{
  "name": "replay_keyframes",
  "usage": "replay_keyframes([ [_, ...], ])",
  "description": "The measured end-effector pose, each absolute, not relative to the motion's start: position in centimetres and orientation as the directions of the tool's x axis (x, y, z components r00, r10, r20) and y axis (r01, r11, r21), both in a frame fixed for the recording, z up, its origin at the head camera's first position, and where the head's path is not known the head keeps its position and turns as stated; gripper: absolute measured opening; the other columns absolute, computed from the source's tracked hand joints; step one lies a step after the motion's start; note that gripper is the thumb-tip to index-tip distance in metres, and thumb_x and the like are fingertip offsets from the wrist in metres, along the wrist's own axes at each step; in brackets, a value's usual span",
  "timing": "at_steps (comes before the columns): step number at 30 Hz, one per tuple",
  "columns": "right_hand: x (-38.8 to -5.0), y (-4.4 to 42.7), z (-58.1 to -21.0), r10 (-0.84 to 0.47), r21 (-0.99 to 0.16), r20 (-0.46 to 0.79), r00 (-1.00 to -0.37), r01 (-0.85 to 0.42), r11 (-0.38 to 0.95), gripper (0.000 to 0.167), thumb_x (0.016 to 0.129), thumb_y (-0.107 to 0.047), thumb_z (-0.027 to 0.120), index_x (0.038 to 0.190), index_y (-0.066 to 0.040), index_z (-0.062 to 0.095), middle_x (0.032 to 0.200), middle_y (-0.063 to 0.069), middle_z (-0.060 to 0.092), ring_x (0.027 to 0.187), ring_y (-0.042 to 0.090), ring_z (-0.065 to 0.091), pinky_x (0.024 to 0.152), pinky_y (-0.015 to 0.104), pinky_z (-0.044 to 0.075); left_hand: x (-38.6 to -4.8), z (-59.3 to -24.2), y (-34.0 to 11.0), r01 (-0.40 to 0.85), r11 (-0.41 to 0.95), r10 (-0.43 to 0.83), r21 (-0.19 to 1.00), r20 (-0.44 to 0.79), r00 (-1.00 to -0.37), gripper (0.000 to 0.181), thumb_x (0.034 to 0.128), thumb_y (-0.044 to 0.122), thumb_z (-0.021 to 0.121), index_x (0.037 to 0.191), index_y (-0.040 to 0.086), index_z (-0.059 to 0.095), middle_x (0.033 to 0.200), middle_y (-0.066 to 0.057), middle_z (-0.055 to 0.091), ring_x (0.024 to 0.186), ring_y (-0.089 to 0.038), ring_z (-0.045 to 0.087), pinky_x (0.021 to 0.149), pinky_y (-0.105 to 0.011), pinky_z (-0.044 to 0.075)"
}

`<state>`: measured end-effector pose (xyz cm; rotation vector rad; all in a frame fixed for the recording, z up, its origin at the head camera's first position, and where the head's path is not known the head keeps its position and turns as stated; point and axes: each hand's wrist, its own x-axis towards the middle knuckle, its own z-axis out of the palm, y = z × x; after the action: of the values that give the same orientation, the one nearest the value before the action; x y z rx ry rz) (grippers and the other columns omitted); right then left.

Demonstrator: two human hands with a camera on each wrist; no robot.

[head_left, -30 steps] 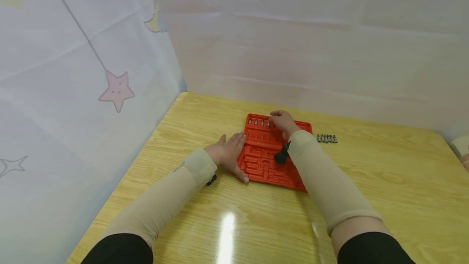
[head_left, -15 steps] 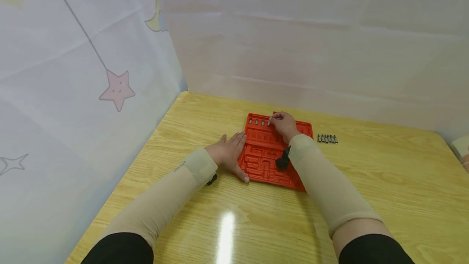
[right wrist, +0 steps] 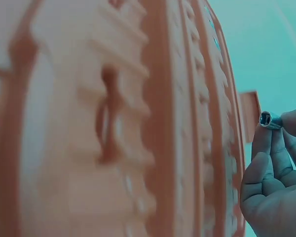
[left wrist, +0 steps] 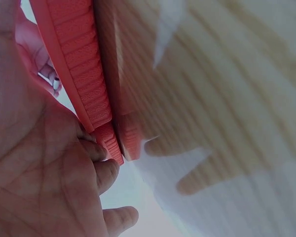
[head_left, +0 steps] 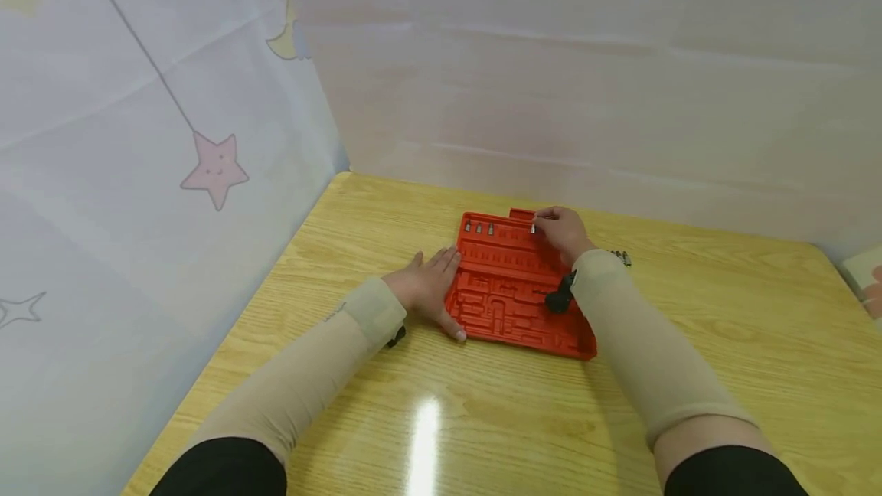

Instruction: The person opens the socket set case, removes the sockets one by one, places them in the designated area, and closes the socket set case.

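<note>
- Dropping hazard: the metal socket (right wrist: 270, 120) is small and apparently smooth, and is carried by the fingertips alone. A slight roll of thumb against finger could let it slip from the right hand (head_left: 565, 233) onto the red case (head_left: 530, 340) or the bench (head_left: 510, 419).
- Misalignment hazard: in the right wrist view the socket's hollow end faces the viewer. Lowered at such a tilt, the piece would probably catch on the edge of a recess rather than seat.
- Disturbance hazard: the loose sockets (head_left: 623, 258) on the bench are partly hidden behind the right sleeve (head_left: 651, 350); a low sweep of that forearm might scatter them.
- Sliding hazard: pressure near the far edge could turn the red case if the left hand (head_left: 430, 285) ceased to steady its left side.
- Right grip: thumb and fingertips are clamped on the metal socket, parted only by its width.
- Position of the socket: at the far row of the red case, near the red tab (head_left: 521, 214) and to the right of the three seated sockets (head_left: 478, 227). Whether it touches the case cannot be told from these angles.
- Left grip: fingers extended, thumb spread well apart from them, nothing held; the hand rests against the case's left side, thumb at the near corner.
</note>
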<state>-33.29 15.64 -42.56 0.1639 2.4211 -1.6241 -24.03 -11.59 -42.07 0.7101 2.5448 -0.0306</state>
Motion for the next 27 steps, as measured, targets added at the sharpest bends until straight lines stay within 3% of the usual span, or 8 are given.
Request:
replay_keyframes([
  [12,-32.9,19.0,-41.6,-0.032,-0.863,-0.252,-0.967,0.21,0.46,0.044,0.11,-0.017,0.049,0.147,0.005,0.051,0.142,0.024,0.051,0.124,0.034,0.054,0.106,0.045,0.047,-24.1,-42.1,-12.1,0.481,0.867,0.479,0.126,-0.476,-0.738,0.147,0.0699,0.087,0.069,0.164,0.004,-0.008,0.17,-0.012,-0.015,0.157,-0.027,-0.01,0.123,-0.057,0.001],
  [21,-32.0,21.7,-40.7,-0.059,-0.859,-0.255,-0.965,0.198,0.472,0.048,0.111,-0.019,0.045,0.152,0.007,0.044,0.148,0.028,0.047,0.136,0.042,0.047,0.113,0.053,0.039,-24.0,-42.1,-12.2,0.48,0.867,0.48,0.129,-0.473,-0.739,0.148,0.0696,0.087,0.069,0.164,0.004,-0.008,0.171,-0.012,-0.014,0.157,-0.027,-0.008,0.123,-0.057,0.002],
  [27,-32.0,23.9,-40.9,-0.055,-0.845,-0.269,-0.962,0.208,0.493,0.05,0.111,-0.022,0.044,0.152,0.007,0.043,0.148,0.028,0.047,0.135,0.041,0.048,0.11,0.052,0.042,-24.0,-42.1,-12.2,0.477,0.868,0.481,0.139,-0.472,-0.739,0.148,0.0696,0.087,0.069,0.164,0.004,-0.008,0.17,-0.012,-0.015,0.157,-0.027,-0.008,0.124,-0.056,0.001],
])
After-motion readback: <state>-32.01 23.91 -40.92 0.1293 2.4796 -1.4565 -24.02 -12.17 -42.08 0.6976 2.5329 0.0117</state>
